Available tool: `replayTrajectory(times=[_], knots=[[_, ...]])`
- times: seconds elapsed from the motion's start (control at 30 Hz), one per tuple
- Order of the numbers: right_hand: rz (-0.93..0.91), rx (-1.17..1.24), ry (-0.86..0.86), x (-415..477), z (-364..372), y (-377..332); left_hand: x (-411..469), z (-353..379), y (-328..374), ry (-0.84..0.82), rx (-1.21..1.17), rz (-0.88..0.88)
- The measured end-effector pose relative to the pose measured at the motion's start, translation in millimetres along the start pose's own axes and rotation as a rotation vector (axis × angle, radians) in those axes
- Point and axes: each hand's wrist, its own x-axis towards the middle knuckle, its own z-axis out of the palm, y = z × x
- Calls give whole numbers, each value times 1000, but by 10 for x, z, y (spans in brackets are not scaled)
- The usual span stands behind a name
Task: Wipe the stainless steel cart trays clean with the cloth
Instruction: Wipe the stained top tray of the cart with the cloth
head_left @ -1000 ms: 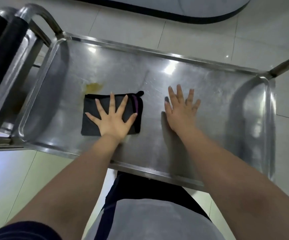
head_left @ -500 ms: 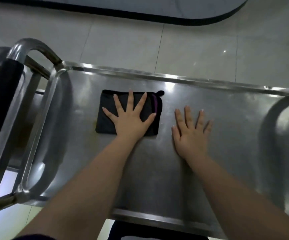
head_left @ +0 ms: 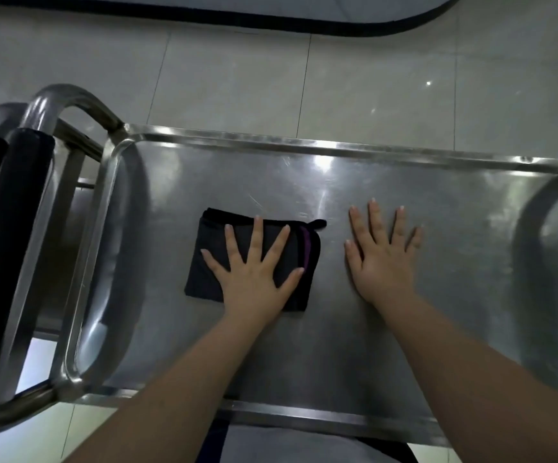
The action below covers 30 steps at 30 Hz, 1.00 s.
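Spread left hand (head_left: 254, 282) presses cloth (head_left: 211, 235) on seemingly dry tray (head_left: 304, 362).

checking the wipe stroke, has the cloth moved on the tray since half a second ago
Yes. The cloth under the left hand has slid back toward the person: its gap to the tray's far rim is wider now.

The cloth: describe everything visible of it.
The cloth is dark, black to charcoal, and looks like soft fabric folded into a rough rectangle. A purple stripe runs down near its right edge, and a small dark loop sticks out at its far right corner. It lies flat on the steel tray, left of the middle. The left hand rests on it palm down, fingers spread and straight, covering much of it. The right hand lies beside it, apart.
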Motion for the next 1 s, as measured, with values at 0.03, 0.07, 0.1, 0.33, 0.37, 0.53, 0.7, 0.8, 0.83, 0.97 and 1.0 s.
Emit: replayTrajectory(times=[0.03,0.07,0.1,0.33,0.37,0.53,0.7,0.8,0.83,0.97,1.0], knots=[[1,-6,1,-9,8,1,7,2,-9,-12,-1,-9],[2,-10,4,-9,16,6,88,-10,-8,-18,-4,-19],[3,-12,5,-2,22,13,225,-33,3,-18,-7,-26],[3,-5,24,20,50,27,1430,-277,183,-31,-12,-27],[8,-4,25,24,53,12,1451,-280,180,-21,-9,-24],[2,-10,32,31,73,18,1243,-230,116,6,-15,-16],[-25,1,24,28,78,37,510,-113,-47,6,-21,-15],[-29,3,17,18,42,37,-186,-20,-198,21,-17,-59],[-28,8,13,11,37,43,-388,10,-255,15,-15,-72],[-35,-23,5,9,9,0,-668,-1,-523,-1,-27,-130],[-25,-23,4,4,-9,-23,-625,-30,-572,1,-32,-151]])
